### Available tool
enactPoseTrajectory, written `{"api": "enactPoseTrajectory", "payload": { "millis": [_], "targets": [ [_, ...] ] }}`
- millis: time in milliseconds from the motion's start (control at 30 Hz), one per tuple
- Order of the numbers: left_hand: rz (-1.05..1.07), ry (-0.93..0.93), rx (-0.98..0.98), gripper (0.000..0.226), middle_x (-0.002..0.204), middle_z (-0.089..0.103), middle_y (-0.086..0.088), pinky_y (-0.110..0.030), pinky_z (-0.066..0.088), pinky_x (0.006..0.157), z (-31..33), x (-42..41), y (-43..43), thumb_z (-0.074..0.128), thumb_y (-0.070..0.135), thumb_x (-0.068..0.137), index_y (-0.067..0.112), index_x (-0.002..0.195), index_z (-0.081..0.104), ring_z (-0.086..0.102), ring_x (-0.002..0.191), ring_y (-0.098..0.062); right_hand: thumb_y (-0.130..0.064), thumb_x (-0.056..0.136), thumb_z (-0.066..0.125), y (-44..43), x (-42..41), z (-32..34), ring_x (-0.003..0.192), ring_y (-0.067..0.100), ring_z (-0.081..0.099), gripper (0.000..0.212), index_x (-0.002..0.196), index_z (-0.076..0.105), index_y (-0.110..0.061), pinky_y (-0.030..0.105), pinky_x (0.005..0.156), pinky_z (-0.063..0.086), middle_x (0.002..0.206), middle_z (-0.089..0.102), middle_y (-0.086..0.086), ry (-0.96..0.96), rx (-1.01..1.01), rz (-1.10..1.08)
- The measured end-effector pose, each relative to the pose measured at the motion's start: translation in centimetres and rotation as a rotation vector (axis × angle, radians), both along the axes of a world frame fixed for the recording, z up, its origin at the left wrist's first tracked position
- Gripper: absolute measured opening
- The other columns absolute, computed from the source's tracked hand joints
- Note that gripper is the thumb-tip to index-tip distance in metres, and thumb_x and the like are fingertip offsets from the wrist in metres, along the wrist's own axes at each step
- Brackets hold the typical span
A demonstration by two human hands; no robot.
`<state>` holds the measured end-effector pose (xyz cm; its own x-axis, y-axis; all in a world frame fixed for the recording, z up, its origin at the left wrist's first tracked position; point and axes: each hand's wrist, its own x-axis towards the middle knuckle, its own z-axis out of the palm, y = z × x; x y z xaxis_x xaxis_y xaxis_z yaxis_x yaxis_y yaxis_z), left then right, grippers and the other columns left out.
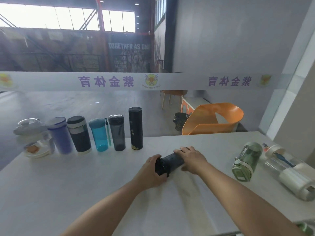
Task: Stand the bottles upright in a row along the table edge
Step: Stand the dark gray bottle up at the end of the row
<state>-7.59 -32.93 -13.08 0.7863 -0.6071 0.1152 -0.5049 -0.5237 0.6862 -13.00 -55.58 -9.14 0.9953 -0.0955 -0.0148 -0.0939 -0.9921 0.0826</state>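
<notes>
Six bottles are stood upright in a row along the far edge of the table (85, 184): a clear one (36, 138), a purple one (60, 135), a dark one with a grey band (79, 133), a teal one (98, 134), a smoky grey one (117, 132) and a tall black one (135, 128). Three more are lying down: a dark translucent bottle (172, 161) at the table's middle, a green bottle (247, 160) and a clear bottle with a white cap (289, 171) to the right. The dark bottle's capped end is gripped by the left hand (153, 171), while its body is covered and grasped from above by the right hand (190, 158). The tabletop is pale and matte. Beyond it, an orange chair (213, 120), a lettered banner (105, 81) and a hall with high windows are seen.
</notes>
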Motion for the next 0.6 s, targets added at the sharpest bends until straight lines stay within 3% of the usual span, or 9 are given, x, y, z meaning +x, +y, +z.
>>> {"api": "enactPoseTrajectory", "payload": {
  "millis": [167,333,500,600],
  "targets": [
    [0.019,-0.011,-0.087,0.091,0.142,0.048,0.005,-0.016,0.050,0.088,0.5,0.6,0.6,0.080,0.046,0.075,0.032,0.150,0.032,0.061,0.107,-0.011,-0.031,0.086,0.072,0.4,1.2,-0.3,0.121,0.027,0.047,0.064,0.140,0.039,-0.031,0.038,0.092,0.051,0.137,0.053,-0.001,-0.126,0.013,0.013],
    [0.155,-0.002,-0.192,0.102,0.138,0.047,0.015,-0.025,0.055,0.093,1.4,2.5,1.6,0.080,0.059,0.074,0.034,0.155,0.024,0.061,0.106,-0.005,-0.038,0.081,0.076,0.1,3.3,0.7,0.113,0.031,0.057,0.063,0.133,0.043,-0.027,0.039,0.087,0.051,0.126,0.061,0.004,-0.177,0.396,-0.087],
    [0.220,-0.153,0.084,0.058,0.144,0.051,0.008,-0.029,0.044,0.106,1.2,4.3,2.8,0.068,0.053,0.089,0.031,0.140,0.051,0.052,0.127,-0.014,-0.039,0.084,0.075,1.2,5.9,0.8,0.121,0.028,0.056,0.069,0.140,0.041,-0.018,0.031,0.088,0.045,0.136,0.058,0.006,-0.186,0.848,-0.186],
    [0.227,-0.124,0.272,0.055,0.150,0.047,0.008,-0.035,0.040,0.112,0.4,5.1,3.4,0.063,0.056,0.091,0.033,0.140,0.053,0.045,0.135,-0.016,-0.038,0.086,0.074,2.2,7.5,0.3,0.127,0.028,0.054,0.068,0.141,0.039,-0.016,0.031,0.093,0.045,0.142,0.054,0.007,-0.188,0.993,-0.210]
  ]
}}
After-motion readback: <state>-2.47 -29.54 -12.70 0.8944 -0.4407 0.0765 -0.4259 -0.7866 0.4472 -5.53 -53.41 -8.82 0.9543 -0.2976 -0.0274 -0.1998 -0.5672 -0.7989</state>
